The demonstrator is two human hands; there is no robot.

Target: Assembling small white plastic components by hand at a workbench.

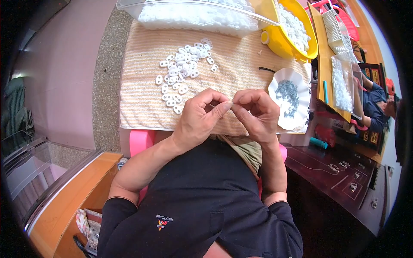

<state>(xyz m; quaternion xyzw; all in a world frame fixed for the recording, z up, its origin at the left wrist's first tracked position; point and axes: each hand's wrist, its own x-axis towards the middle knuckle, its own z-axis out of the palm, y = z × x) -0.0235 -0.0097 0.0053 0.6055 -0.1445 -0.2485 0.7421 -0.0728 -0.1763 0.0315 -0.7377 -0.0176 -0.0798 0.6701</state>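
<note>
Striped beige towelling (142, 103) covers the work surface, with the speckled stone-like strip (111, 73) at 9 o'clock, taking the meeting point of the fingertips as the dial's centre. Left hand (200, 116): thumb and index finger closed in a pinch, remaining fingers curled. Right hand (259, 112): likewise pinched, its fingertips meeting those of the left. Any small item between them cannot be made out. White two-holed pieces (181, 69) lie in a loose heap at 10 o'clock, some overlapping, others singly at the edges. At 3 o'clock, just beside the right hand, a white fluted dish (303, 96) contains small dark slender pieces (287, 91). One black strip (266, 69) lies between 1 and 2 o'clock. Further out, a clear bin (128, 6) of white pieces stands at 11 o'clock; a yellow tub (279, 47), similarly filled, between 1 and 2.
</note>
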